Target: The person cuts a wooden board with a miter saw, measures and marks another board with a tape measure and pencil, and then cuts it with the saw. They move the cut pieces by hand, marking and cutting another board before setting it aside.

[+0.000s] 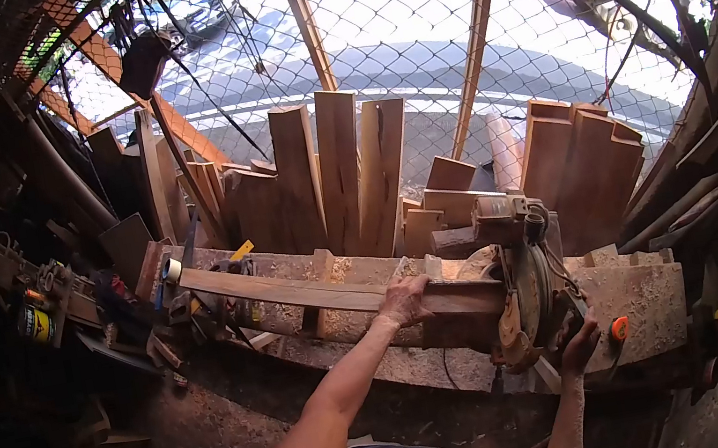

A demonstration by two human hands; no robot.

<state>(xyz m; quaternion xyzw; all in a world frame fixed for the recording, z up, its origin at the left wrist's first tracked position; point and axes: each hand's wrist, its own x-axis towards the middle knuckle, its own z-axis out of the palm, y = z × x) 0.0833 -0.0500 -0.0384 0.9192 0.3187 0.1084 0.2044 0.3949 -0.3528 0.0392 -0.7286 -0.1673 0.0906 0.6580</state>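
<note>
One plank [294,290] lies lengthwise over the bench [633,301], its right end at one saw [533,299]. Left hand [405,300]: fingers curled over the plank, clasping it. Right hand [578,341]: at the saw's side; finger closure cannot be determined. One tape measure [621,328] rests on the bench. Sawdust [341,270] litters the surface. Behind: upright boards [342,170], wire fence [474,34], road [277,76].
</note>
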